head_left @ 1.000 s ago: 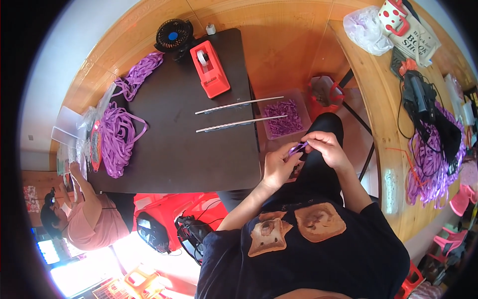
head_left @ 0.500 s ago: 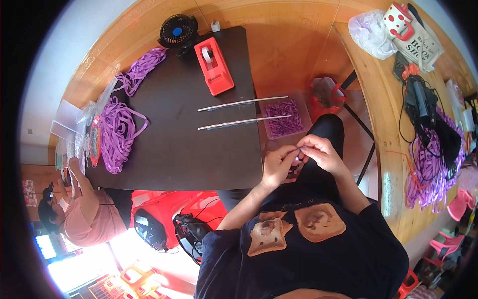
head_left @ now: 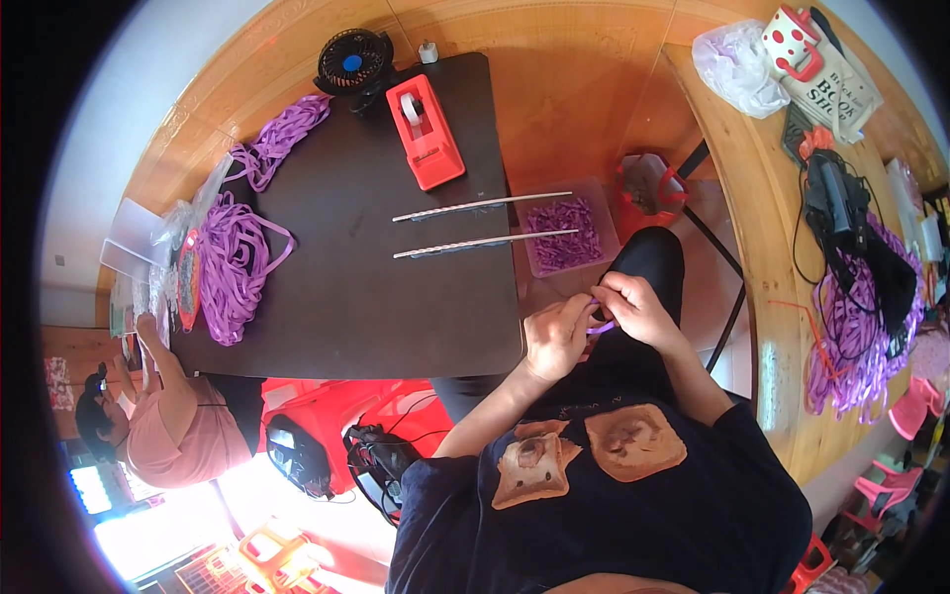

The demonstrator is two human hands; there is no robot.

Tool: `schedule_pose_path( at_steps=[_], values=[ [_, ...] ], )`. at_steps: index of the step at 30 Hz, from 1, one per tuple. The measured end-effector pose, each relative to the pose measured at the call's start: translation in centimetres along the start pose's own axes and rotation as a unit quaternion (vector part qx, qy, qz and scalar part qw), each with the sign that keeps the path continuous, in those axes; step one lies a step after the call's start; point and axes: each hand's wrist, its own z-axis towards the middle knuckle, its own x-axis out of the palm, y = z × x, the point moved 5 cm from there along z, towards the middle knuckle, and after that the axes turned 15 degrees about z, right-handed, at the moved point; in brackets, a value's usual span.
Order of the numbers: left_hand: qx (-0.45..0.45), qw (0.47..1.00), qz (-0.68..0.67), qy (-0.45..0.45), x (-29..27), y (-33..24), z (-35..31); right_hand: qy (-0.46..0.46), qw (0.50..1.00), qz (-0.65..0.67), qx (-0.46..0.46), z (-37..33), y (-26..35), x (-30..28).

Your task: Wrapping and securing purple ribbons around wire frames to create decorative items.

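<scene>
Over my lap, my left hand [head_left: 557, 339] and my right hand [head_left: 636, 307] meet fingertip to fingertip. Both are closed in a pinch on a short purple ribbon [head_left: 601, 329], which curves in a small loop below the fingers. Its ends are hidden by the fingertips. Just beyond my hands, a clear plastic box [head_left: 609, 220] contains many small purple ribbon pieces [head_left: 564, 238]. Two slender pale sticks, a far one [head_left: 475, 207] and a near one [head_left: 475, 245], lie on the dark table and jut over its right edge toward the box.
The dark table [head_left: 346, 307] bears purple ribbon heaps [head_left: 233, 272], a red tape dispenser [head_left: 426, 134] and a black fan [head_left: 354, 64]. A red bag [head_left: 653, 188] stands beside the box. To the right is a wooden table [head_left: 782, 346] with more ribbon. Another person [head_left: 183, 431] sits at left.
The purple ribbon now shows as a larger loop below my fingers. My fingertips have shifted slightly, with both hands still pinched together at the same spot.
</scene>
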Motion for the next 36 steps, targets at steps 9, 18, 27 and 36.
schedule_pose_path(
  at_steps=[9, 18, 27, 36],
  values=[
    [-0.267, 0.901, -0.305, 0.151, 3.1, 2.4, -1.8, 0.05, 0.998, -0.003, -0.049, -0.1, -0.1, 0.1],
    [-0.393, 0.443, -0.76, 0.267, 5.1, 1.6, -3.1, 0.092, 0.988, 0.04, -0.121, -0.1, 2.2, 0.6],
    [-0.363, 0.581, -0.69, 0.234, 3.5, 2.2, -2.7, 0.121, 0.983, 0.136, 0.011, 1.2, 0.1, -2.1],
    [-0.393, 0.672, -0.586, 0.226, 2.3, 3.2, -3.9, 0.173, 0.983, 0.005, -0.065, 1.7, 1.2, -2.8]
  ],
)
